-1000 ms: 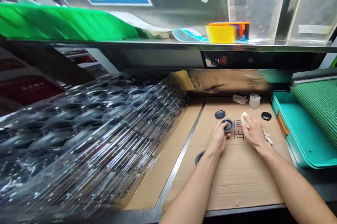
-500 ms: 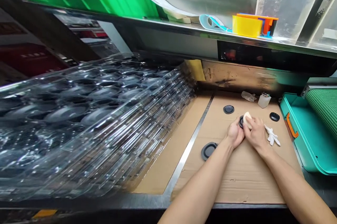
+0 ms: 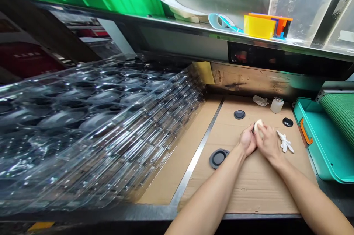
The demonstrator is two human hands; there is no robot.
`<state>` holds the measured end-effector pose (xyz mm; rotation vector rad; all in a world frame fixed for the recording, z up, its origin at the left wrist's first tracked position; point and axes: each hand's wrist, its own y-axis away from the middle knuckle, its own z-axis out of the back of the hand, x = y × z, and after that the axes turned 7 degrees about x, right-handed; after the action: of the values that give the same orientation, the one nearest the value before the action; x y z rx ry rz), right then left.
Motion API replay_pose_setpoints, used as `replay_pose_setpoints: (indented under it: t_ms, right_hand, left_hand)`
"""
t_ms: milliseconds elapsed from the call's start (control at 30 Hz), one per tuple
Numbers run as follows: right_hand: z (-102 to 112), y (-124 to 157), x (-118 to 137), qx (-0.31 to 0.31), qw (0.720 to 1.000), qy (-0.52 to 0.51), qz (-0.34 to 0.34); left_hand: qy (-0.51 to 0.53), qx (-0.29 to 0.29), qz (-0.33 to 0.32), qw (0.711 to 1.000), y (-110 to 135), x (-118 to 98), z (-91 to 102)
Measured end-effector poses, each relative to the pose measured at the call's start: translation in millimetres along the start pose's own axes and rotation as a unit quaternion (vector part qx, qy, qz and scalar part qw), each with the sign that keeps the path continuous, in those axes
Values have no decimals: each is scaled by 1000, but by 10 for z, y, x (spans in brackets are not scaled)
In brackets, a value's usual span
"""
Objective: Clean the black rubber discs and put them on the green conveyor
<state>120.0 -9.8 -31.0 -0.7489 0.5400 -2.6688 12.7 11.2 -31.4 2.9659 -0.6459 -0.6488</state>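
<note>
Head view: left hand (image 3: 247, 141) curled around a small dark disc (image 3: 253, 128), mostly hidden; right hand (image 3: 267, 140) pinching a cream pad (image 3: 258, 123) over that disc, hands touching. Both sit above the cardboard sheet (image 3: 249, 194), right of scene centre. Flat dark disc (image 3: 239, 114) lies far-left of the hands; larger dark ring-shaped disc (image 3: 218, 158) near-left, beside the left forearm. Glossy black disc (image 3: 288, 122) to the right, white crumpled pieces (image 3: 285, 143) just right of the right hand. Far side: translucent bottle (image 3: 277, 105), clear plastic scrap (image 3: 260, 100) beside it. Right edge: teal bin (image 3: 320, 155), orange latch (image 3: 306, 131), green conveyor belt (image 3: 341, 113). Left: stacked clear plastic trays (image 3: 138, 135).
</note>
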Motion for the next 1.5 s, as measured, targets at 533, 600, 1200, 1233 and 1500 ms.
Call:
replay_pose_setpoints:
  t_ms: [533,600,1200,1233,1500]
  right_hand:
    - [31,-64,-79,17,999,47,-20]
    - [48,-132,-216,5,996,35,-79]
    - [317,-180,-398,41,954,-256,-151]
    - [332,-173,-368,50,950,-278,-134]
    - [419,-116,-212,173,962,-190,-90]
  left_hand:
    - [20,-35,-13,999,28,-23,-40]
    - [21,-48,-24,998,41,-47,-42]
    - [-46,-77,-32,995,40,-64,-4]
    - [-36,-87,-42,995,36,-74,-4]
    - [-50,-47,-104,992,26,-5,9]
